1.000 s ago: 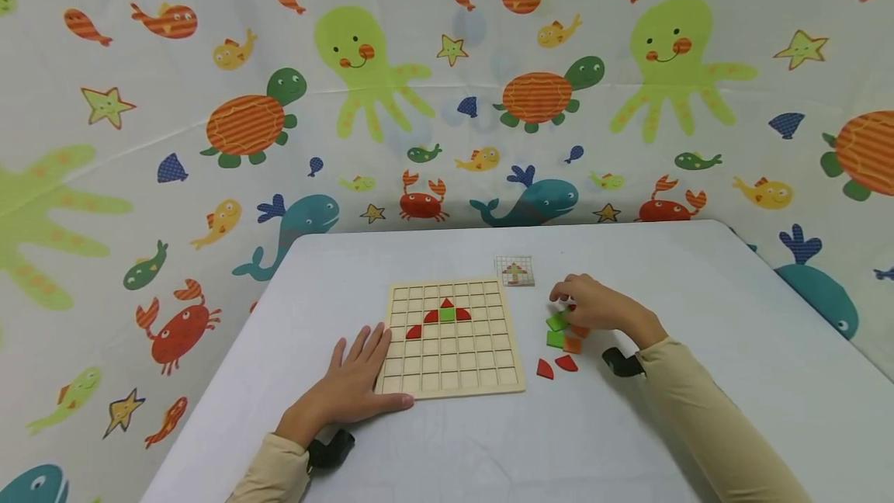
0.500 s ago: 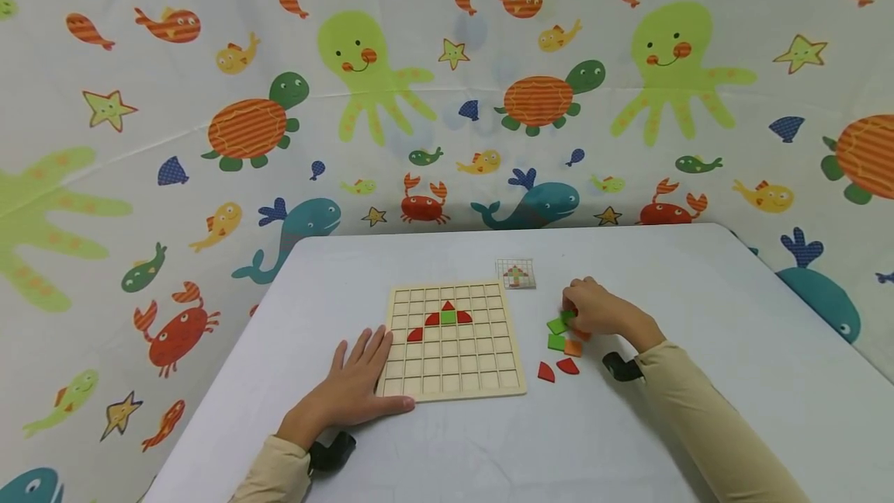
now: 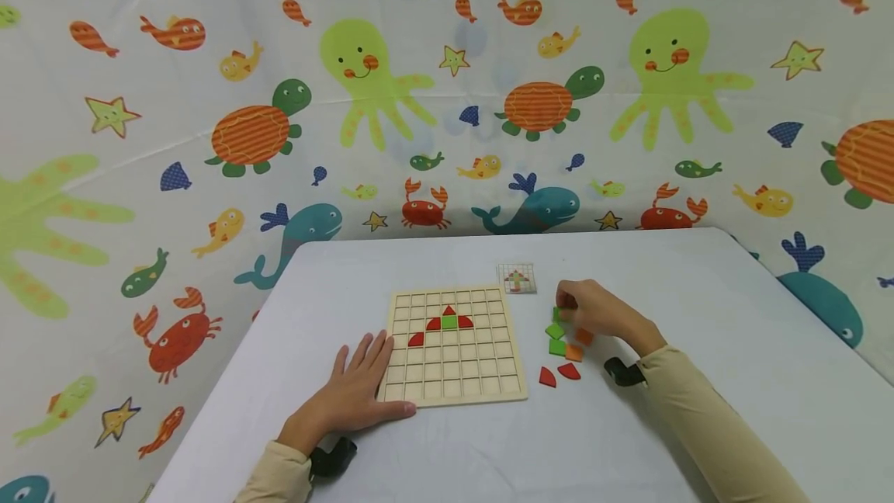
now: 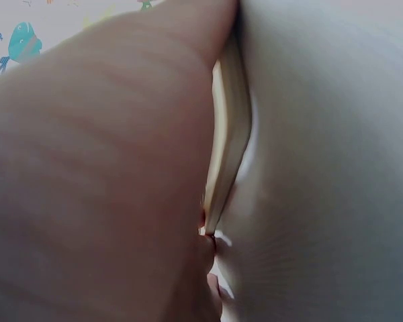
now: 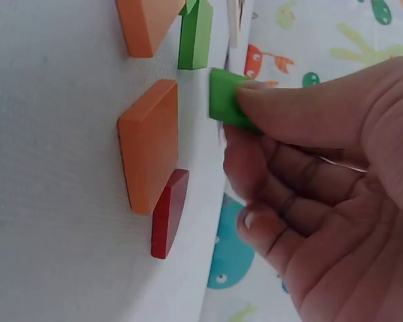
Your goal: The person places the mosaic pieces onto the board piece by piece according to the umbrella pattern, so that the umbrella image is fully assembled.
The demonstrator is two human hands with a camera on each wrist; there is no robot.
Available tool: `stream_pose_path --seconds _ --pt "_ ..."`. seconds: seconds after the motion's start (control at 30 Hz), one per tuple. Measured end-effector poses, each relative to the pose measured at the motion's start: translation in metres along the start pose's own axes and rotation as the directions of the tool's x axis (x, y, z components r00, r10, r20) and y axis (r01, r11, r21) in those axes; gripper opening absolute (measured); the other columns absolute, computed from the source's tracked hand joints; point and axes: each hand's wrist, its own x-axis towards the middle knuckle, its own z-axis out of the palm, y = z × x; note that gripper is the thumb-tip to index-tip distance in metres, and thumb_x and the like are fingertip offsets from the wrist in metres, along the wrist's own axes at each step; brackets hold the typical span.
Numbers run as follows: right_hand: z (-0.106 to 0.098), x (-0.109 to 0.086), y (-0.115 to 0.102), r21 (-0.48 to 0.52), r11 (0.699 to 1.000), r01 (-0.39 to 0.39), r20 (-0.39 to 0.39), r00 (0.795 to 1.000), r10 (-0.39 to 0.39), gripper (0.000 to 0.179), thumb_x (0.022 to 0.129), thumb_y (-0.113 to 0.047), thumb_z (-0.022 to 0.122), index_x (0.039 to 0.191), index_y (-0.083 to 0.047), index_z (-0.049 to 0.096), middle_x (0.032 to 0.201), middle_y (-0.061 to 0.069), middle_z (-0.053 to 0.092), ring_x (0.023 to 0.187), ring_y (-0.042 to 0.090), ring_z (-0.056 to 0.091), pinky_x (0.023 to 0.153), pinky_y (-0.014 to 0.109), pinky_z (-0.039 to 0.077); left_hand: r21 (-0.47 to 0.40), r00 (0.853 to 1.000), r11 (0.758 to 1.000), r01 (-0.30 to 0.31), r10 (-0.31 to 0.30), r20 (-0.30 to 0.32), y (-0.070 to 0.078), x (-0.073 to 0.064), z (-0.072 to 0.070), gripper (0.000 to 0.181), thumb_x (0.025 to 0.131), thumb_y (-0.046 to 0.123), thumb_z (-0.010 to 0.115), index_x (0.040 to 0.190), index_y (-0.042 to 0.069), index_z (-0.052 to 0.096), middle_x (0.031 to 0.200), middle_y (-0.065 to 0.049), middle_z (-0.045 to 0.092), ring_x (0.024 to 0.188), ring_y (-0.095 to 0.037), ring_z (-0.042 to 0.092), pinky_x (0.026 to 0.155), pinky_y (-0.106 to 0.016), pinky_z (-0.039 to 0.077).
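My right hand [image 3: 599,310] pinches a green square tile [image 5: 223,99] between thumb and fingers, held just above the table in the right wrist view. Around it lie loose tiles: a green one [image 3: 555,331], another green one [image 3: 557,347], an orange one [image 3: 574,352] and two red quarter-round ones [image 3: 569,371]. A red tile [image 5: 169,215] lies behind an orange tile [image 5: 151,147] in the right wrist view. My left hand [image 3: 352,393] rests spread at the left edge of a wooden grid board [image 3: 482,390]. The board bears a green square [image 3: 449,323] with red pieces around it.
A small card [image 3: 518,279] printed with a grid pattern lies by the board's far right corner. The white table [image 3: 447,456] ends at the back against a curtain [image 3: 412,60] printed with sea animals.
From hovering with looser fingers over the tile pile, my right hand has closed on a green tile and shifted slightly left with it. The left hand stays at the board's edge.
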Motion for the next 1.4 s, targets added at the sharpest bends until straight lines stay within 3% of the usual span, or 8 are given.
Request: stream_pose_path --seconds 0.17,0.4,0.53,1.03,1.4 --pt "0.0 0.0 -0.001 0.062 0.997 0.034 -0.058 0.998 -0.031 0.01 0.098 0.004 0.072 0.102 -0.004 0.068 0.088 0.001 0.065 0.081 0.019 0.059 0.075 0.034 0.056 0.0 1.0 1.0 -0.002 0.002 0.001 0.001 -0.001 -0.001 0.125 0.086 0.075 0.072 0.169 -0.001 0.019 0.177 -0.021 0.012 0.163 -0.044 0.004 0.123 -0.071 -0.003" --pt "0.002 0.001 -0.009 0.153 0.988 0.015 -0.06 0.998 -0.006 0.009 0.1 0.003 0.07 0.107 -0.003 0.069 0.094 0.004 0.069 0.081 0.019 0.064 0.079 0.033 0.06 -0.005 1.0 1.0 0.005 -0.005 0.01 0.0 -0.002 -0.001 0.125 0.086 0.076 0.071 0.169 -0.001 0.02 0.177 -0.021 0.012 0.163 -0.044 0.004 0.123 -0.071 -0.004" --pt "0.001 0.004 -0.015 0.166 0.986 0.028 -0.07 0.997 -0.017 0.009 0.1 0.002 0.07 0.108 -0.003 0.069 0.096 0.004 0.07 0.082 0.019 0.066 0.083 0.034 0.061 -0.013 1.0 1.0 -0.003 0.003 0.001 0.0 -0.001 -0.002 0.125 0.086 0.076 0.071 0.169 -0.002 0.02 0.177 -0.022 0.012 0.162 -0.045 0.003 0.123 -0.071 -0.005" --pt "0.007 0.022 -0.046 0.229 0.966 0.123 -0.06 0.992 -0.112 0.009 0.1 0.004 0.067 0.107 -0.001 0.07 0.092 0.003 0.072 0.077 0.018 0.069 0.076 0.032 0.061 -0.009 1.0 1.0 0.009 -0.009 0.008 0.002 -0.004 -0.002 0.124 0.087 0.075 0.072 0.169 -0.002 0.019 0.177 -0.022 0.012 0.163 -0.044 0.003 0.123 -0.07 -0.004" --pt "0.022 0.037 -0.071 0.251 0.95 0.187 -0.049 0.982 -0.181 0.011 0.099 0.006 0.065 0.105 -0.001 0.071 0.093 0.004 0.072 0.079 0.017 0.071 0.077 0.031 0.061 0.004 1.0 1.0 0.001 -0.001 0.006 0.0 -0.003 0.0 0.125 0.087 0.077 0.07 0.17 -0.001 0.018 0.177 -0.02 0.012 0.163 -0.043 0.003 0.123 -0.07 -0.003"
